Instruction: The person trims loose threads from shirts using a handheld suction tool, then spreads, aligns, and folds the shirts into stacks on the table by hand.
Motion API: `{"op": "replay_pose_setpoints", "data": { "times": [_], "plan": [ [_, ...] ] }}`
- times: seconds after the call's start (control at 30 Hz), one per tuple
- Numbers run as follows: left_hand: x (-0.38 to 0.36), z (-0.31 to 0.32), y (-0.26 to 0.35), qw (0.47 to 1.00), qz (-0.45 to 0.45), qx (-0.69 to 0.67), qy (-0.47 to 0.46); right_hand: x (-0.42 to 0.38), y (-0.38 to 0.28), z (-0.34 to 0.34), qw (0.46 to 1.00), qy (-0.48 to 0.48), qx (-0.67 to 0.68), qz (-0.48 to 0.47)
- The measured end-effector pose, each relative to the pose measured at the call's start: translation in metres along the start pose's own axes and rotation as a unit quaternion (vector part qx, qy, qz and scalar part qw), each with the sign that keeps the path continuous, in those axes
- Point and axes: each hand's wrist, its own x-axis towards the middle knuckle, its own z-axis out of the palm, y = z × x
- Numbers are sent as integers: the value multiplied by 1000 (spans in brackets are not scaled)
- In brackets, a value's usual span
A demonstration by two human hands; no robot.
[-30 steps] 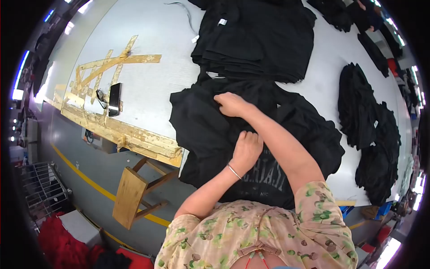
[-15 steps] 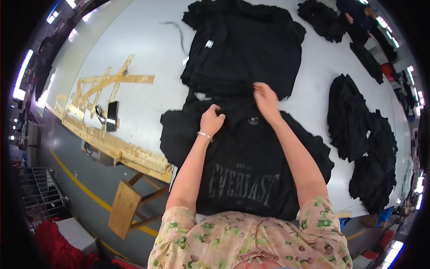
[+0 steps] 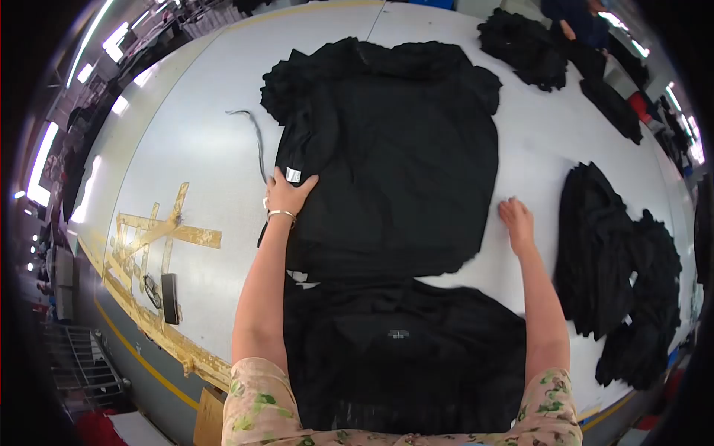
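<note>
A stack of black T-shirts [image 3: 394,163] lies on the white table in front of me, with a small white label [image 3: 293,175] at its left side. My left hand [image 3: 286,195] rests on that left edge beside the label, thumb and fingers spread apart. To the right of the stack, my right hand [image 3: 518,223] is over the white tabletop, apart from the cloth, fingers slightly bent and holding nothing. Closer to my body lies another black T-shirt [image 3: 439,357], with a small print below its neckline; its lower part is partly hidden by my clothing.
Heaps of black garments [image 3: 595,245] lie along the right side, with another black pile [image 3: 524,48] at the far right. A person [image 3: 580,26] stands beyond it. On the left are peeling tape strips [image 3: 167,234], a dark rectangular object [image 3: 170,299] and a thin strip [image 3: 256,137].
My hands have moved forward and apart, from the nearer printed shirt to either side of the stack. The camera view has shifted forward, so the stack appears lower.
</note>
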Motion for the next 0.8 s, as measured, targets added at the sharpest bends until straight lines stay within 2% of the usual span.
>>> {"op": "replay_pose_setpoints", "data": {
  "times": [0.03,0.07,0.1,0.13,0.2,0.23,0.27,0.3,0.33,0.37,0.43,0.5,0.53,0.57,0.67,0.73,0.77,0.8],
  "plan": [
    [22,7,-17,995,-11,-55,-85,28,7,7,996,-42,62,50],
    [20,11,2,999,28,-7,-26,56,17,20,988,-90,92,83],
    [18,13,24,997,-34,-37,-54,83,26,30,977,-136,117,117],
    [25,21,29,992,-28,-90,-80,68,5,68,978,-135,108,121],
    [25,36,33,993,-32,-108,-35,89,28,92,974,-169,73,134],
    [31,35,30,973,-50,-196,-111,97,41,92,976,-171,51,126],
    [29,38,32,947,-33,-290,-132,95,51,92,978,-171,30,119],
    [31,51,26,900,-77,-387,-185,92,59,92,980,-169,11,108],
    [29,64,20,835,-83,-493,-231,88,64,89,981,-168,-6,96],
    [10,53,41,759,-83,-603,-233,90,72,86,982,-167,-21,87],
    [-3,67,46,680,-156,-637,-328,78,76,79,982,-171,-48,61],
    [-28,67,57,673,-209,-630,-326,64,76,73,981,-179,-68,34],
    [-50,34,72,630,-184,-656,-374,55,75,71,980,-185,-76,20],
    [-60,28,77,613,-181,-659,-395,48,72,67,978,-193,-84,1],
    [-96,-2,111,642,-99,-666,-367,30,53,48,958,-228,-117,-128],
    [-110,-35,136,659,-61,-652,-369,21,18,43,935,-270,-61,-222],
    [-124,-55,157,718,-126,-616,-299,17,-10,36,948,-285,21,-136],
    [-128,-67,166,694,-80,-640,-321,10,-41,32,951,-285,106,-50]
  ]
}}
